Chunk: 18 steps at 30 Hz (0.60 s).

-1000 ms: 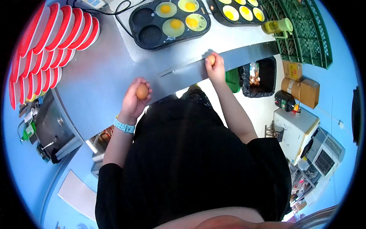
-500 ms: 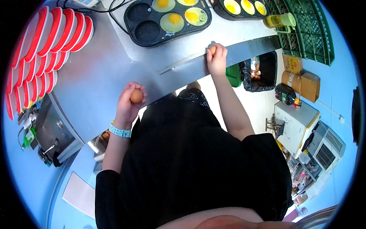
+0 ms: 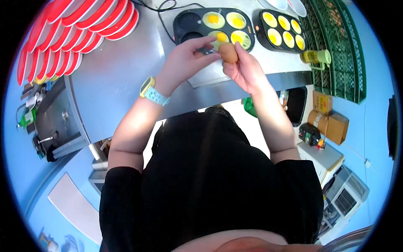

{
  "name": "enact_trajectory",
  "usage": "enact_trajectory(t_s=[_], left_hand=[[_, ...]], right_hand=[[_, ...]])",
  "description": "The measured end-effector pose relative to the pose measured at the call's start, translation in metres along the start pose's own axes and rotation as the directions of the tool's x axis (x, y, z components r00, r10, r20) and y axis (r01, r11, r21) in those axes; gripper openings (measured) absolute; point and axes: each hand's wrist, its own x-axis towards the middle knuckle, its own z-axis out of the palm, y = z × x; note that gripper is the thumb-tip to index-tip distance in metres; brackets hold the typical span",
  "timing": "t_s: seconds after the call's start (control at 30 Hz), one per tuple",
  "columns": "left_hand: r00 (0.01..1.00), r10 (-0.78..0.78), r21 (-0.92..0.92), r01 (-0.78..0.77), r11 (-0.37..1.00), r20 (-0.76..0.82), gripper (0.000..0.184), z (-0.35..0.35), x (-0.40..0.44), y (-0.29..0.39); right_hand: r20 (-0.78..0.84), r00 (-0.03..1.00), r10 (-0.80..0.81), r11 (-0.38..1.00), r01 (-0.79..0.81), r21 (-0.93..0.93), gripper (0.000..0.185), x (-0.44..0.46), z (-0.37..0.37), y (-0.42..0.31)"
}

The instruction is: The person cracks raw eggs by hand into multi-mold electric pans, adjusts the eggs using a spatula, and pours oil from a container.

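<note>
My right hand [image 3: 247,71] holds a brown egg [image 3: 228,52] between thumb and fingers, above the front edge of a black egg pan [image 3: 247,12]. Beside the egg, my left hand [image 3: 187,61] has its thumb and forefinger stretched out and apart, reaching close to the shell. Its palm side is hidden, and I see no egg in it. Several round wells of the pan hold raw eggs with yellow yolks; the left wells look dark. A watch with a light blue strap [image 3: 156,95] is on my left wrist.
A second black pan [image 3: 261,40] with several eggs stands to the right, near an oil jug [image 3: 315,56] and green crates [image 3: 350,63]. Red-and-white bowls [image 3: 121,27] are stacked at left. A black-lined bin [image 3: 297,105] stands below the counter edge.
Both hands have come together near the large pan. My left hand moved up and right; the egg it held no longer shows there. The view has shifted, showing more of the second pan.
</note>
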Motion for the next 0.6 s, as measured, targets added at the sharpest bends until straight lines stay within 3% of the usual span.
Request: enact_trajectory(t_s=[0.07, 0.1, 0.17, 0.23, 0.37, 0.4, 0.47, 0.53, 0.6], left_hand=[[0.998, 0.062, -0.002, -0.062, 0.998, -0.026, 0.041, -0.011, 0.014, -0.007], [0.997, 0.059, -0.008, -0.059, 0.998, -0.048, 0.042, -0.018, 0.018, -0.011], [0.990, 0.115, -0.039, -0.119, 0.992, -0.081, 0.043, -0.031, 0.036, -0.041], [0.991, 0.074, -0.078, -0.083, 0.994, -0.108, 0.044, -0.046, 0.045, -0.041], [0.995, -0.014, -0.067, 0.007, 0.998, -0.096, 0.044, -0.071, 0.062, -0.047], [0.995, -0.020, -0.032, 0.017, 0.999, -0.094, 0.044, -0.076, 0.069, -0.052], [0.996, -0.009, -0.024, 0.007, 1.000, -0.088, 0.046, -0.082, 0.082, -0.069], [0.971, 0.163, 0.144, -0.138, 0.980, -0.176, 0.047, -0.082, 0.093, -0.082], [0.977, 0.146, 0.166, -0.120, 0.979, -0.155, 0.047, -0.084, 0.104, -0.088]], right_hand=[[0.088, 0.995, -0.046, 0.947, 0.071, -0.312, 0.026, 0.023, 0.017, -0.008], [0.202, 0.978, -0.056, 0.922, 0.128, -0.364, 0.019, 0.034, 0.021, -0.009], [0.160, 0.985, -0.057, 0.887, 0.123, -0.445, 0.018, 0.055, 0.030, -0.011], [0.114, 0.992, -0.058, 0.848, 0.109, -0.519, 0.018, 0.076, 0.033, -0.014], [0.112, 0.987, -0.117, 0.571, 0.159, -0.805, 0.039, 0.121, 0.031, -0.021], [0.112, 0.988, -0.110, 0.571, 0.155, -0.806, 0.039, 0.129, 0.031, -0.023], [0.089, 0.990, -0.106, 0.387, 0.124, -0.914, 0.038, 0.144, 0.032, -0.029], [0.120, 0.987, -0.107, 0.350, 0.150, -0.925, 0.039, 0.155, 0.028, -0.032], [0.168, 0.982, -0.091, 0.225, 0.184, -0.957, 0.037, 0.163, 0.023, -0.034]])
